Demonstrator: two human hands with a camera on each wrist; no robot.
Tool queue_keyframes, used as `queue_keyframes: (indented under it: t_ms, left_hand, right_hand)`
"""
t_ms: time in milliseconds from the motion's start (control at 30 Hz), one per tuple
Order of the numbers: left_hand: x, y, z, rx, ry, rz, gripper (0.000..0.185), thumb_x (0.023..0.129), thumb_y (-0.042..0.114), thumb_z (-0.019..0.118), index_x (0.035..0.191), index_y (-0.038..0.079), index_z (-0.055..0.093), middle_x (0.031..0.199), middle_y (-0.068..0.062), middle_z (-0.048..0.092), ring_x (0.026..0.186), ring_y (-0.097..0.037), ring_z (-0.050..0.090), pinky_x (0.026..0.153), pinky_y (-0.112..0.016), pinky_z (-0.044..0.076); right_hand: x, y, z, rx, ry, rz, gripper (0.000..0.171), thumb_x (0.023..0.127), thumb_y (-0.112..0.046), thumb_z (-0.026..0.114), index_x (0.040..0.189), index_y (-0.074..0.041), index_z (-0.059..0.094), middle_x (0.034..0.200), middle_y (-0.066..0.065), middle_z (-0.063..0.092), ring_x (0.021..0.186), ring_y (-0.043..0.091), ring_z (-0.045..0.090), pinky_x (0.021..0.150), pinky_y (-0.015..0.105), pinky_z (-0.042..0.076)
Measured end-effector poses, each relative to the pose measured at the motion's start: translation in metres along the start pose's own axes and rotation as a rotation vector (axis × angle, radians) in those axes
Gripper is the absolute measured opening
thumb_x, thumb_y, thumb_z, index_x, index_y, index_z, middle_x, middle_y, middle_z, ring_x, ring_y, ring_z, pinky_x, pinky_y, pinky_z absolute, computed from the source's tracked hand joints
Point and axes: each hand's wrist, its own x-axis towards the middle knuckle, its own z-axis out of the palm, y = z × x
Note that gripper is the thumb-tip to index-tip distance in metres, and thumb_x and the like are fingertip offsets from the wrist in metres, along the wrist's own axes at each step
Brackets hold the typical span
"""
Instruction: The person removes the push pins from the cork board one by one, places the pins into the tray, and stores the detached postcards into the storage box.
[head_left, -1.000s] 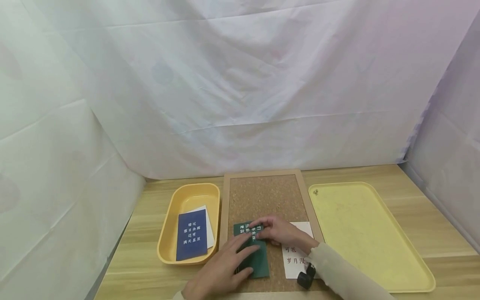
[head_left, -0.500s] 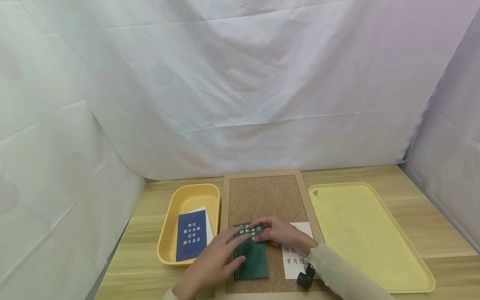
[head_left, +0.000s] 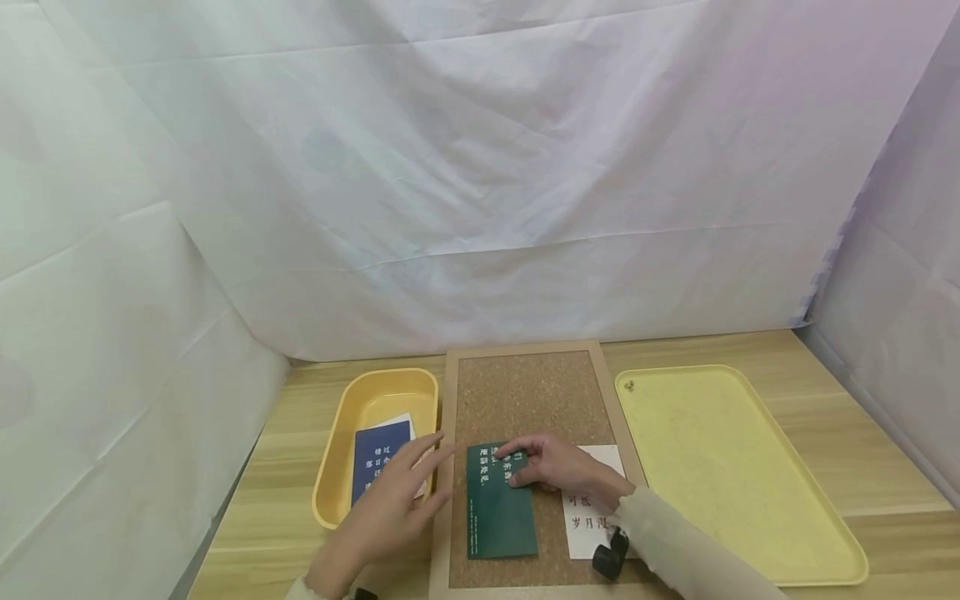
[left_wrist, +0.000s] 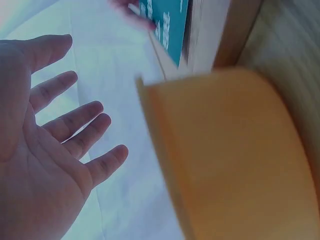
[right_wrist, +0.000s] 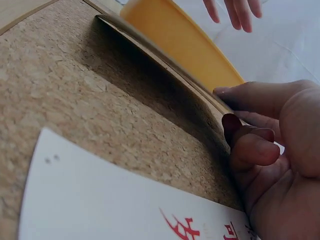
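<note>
A: Pressing on the top edge of the dark green rectangular card with white characters (head_left: 498,500), the right hand (head_left: 555,467) has its fingers curled onto the card's upper right corner. Thumb and fingertips pinch this corner against the cork.

B: And where does this card lie?

A: It lies flat on the wooden-framed brown cork board (head_left: 525,392), under and just in front of the right hand, toward the person. Its long side runs away from the person.

B: What is beside the right hand?

A: Under the wrist lies a white rectangular card with red characters (head_left: 592,512), also on the cork. The right wrist view shows its corner (right_wrist: 100,200) flat on the cork, very near to the fingers (right_wrist: 250,145).

B: What about the left hand?

A: The left hand (head_left: 393,500) holds nothing. Its fingers are straight and spread, the palm is bare in the left wrist view (left_wrist: 35,170). It hovers over the near right rim of the small orange-yellow plastic tray (head_left: 352,417), just left of the green card but not touching it.

B: Is something in this tray?

A: Yes, a dark blue rectangular card with white characters (head_left: 375,462), partly hidden by the left hand's fingers. Far right of the right hand lies a large pale yellow plastic tray (head_left: 750,500) on the light wooden table (head_left: 862,417).
</note>
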Motion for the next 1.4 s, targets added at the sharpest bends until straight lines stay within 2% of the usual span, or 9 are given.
queue_keyframes:
  t_ms: [100, 300, 400, 533, 700, 800, 1033, 1233, 1400]
  left_hand:
    - [-0.004, -0.009, -0.008, -0.008, 0.04, -0.023, 0.055, 0.093, 0.027, 0.071, 0.144, 0.025, 0.052, 0.151, -0.007, 0.045, 0.138, -0.028, 0.044, 0.105, -0.051, 0.046]
    - [-0.01, -0.03, -0.019, -0.015, 0.169, 0.053, 0.057, 0.091, 0.016, 0.072, 0.144, 0.018, 0.051, 0.149, -0.013, 0.046, 0.135, -0.035, 0.046, 0.1, -0.056, 0.048]
    - [-0.012, -0.036, -0.024, -0.022, 0.21, 0.071, 0.058, 0.09, 0.011, 0.073, 0.143, 0.018, 0.051, 0.147, -0.016, 0.046, 0.133, -0.037, 0.047, 0.099, -0.058, 0.047]
    - [-0.015, -0.044, -0.027, -0.039, 0.245, 0.066, 0.059, 0.088, 0.008, 0.074, 0.142, 0.017, 0.053, 0.146, -0.019, 0.047, 0.131, -0.04, 0.047, 0.099, -0.059, 0.046]
    - [-0.019, -0.054, -0.032, -0.069, 0.246, 0.019, 0.056, 0.09, 0.008, 0.072, 0.142, 0.017, 0.053, 0.147, -0.019, 0.046, 0.132, -0.042, 0.045, 0.099, -0.064, 0.044]
    - [-0.022, -0.061, -0.035, -0.089, 0.255, 0.001, 0.054, 0.09, 0.008, 0.071, 0.141, 0.013, 0.053, 0.147, -0.02, 0.045, 0.132, -0.044, 0.043, 0.099, -0.068, 0.04]
    - [-0.026, -0.073, -0.044, -0.1, 0.288, -0.035, 0.048, 0.091, 0.007, 0.07, 0.137, 0.006, 0.056, 0.144, -0.024, 0.047, 0.132, -0.047, 0.041, 0.099, -0.07, 0.037]
    - [-0.031, -0.081, -0.049, -0.121, 0.299, -0.106, 0.044, 0.093, 0.011, 0.069, 0.135, 0.006, 0.058, 0.145, -0.026, 0.046, 0.133, -0.048, 0.039, 0.099, -0.071, 0.035]
    - [-0.035, -0.09, -0.051, -0.146, 0.312, -0.13, 0.043, 0.093, 0.01, 0.069, 0.134, 0.006, 0.058, 0.146, -0.03, 0.042, 0.133, -0.052, 0.037, 0.098, -0.074, 0.033]
  right_hand:
    - [0.0, 0.001, -0.001, -0.001, -0.012, -0.009, 0.038, 0.084, -0.013, 0.077, 0.121, -0.023, 0.071, 0.059, -0.005, 0.051, 0.044, 0.008, 0.032, 0.04, 0.021, 0.029]
    - [0.0, 0.002, -0.002, -0.011, -0.028, -0.018, 0.035, 0.088, -0.016, 0.073, 0.122, -0.024, 0.07, 0.058, -0.006, 0.05, 0.044, 0.008, 0.032, 0.041, 0.021, 0.03]
    - [-0.001, 0.002, -0.003, -0.009, -0.039, -0.015, 0.034, 0.091, -0.015, 0.071, 0.123, -0.024, 0.069, 0.079, -0.005, 0.065, 0.045, 0.008, 0.033, 0.041, 0.021, 0.032]
    - [-0.001, 0.001, -0.003, -0.009, -0.041, -0.008, 0.033, 0.092, -0.015, 0.069, 0.123, -0.024, 0.069, 0.099, -0.002, 0.071, 0.046, 0.008, 0.033, 0.042, 0.02, 0.032]
    - [-0.001, 0.001, -0.003, -0.007, -0.034, -0.003, 0.033, 0.092, -0.015, 0.069, 0.124, -0.023, 0.069, 0.095, -0.001, 0.073, 0.046, 0.007, 0.034, 0.042, 0.02, 0.032]
    - [-0.001, 0.001, -0.003, -0.008, -0.03, -0.003, 0.033, 0.092, -0.015, 0.069, 0.123, -0.023, 0.069, 0.086, -0.002, 0.072, 0.045, 0.007, 0.033, 0.041, 0.019, 0.031]
    - [0.0, 0.001, -0.002, -0.008, -0.024, 0.019, 0.032, 0.091, -0.015, 0.07, 0.121, -0.025, 0.07, 0.066, -0.006, 0.058, 0.045, 0.008, 0.031, 0.041, 0.021, 0.03]
    - [0.0, 0.002, -0.002, -0.009, -0.025, 0.013, 0.033, 0.09, -0.015, 0.07, 0.122, -0.024, 0.07, 0.064, -0.007, 0.058, 0.045, 0.007, 0.031, 0.04, 0.02, 0.03]
    - [0.0, 0.001, -0.002, -0.006, -0.025, 0.011, 0.032, 0.09, -0.015, 0.071, 0.121, -0.024, 0.07, 0.055, -0.008, 0.045, 0.043, 0.007, 0.031, 0.04, 0.019, 0.029]
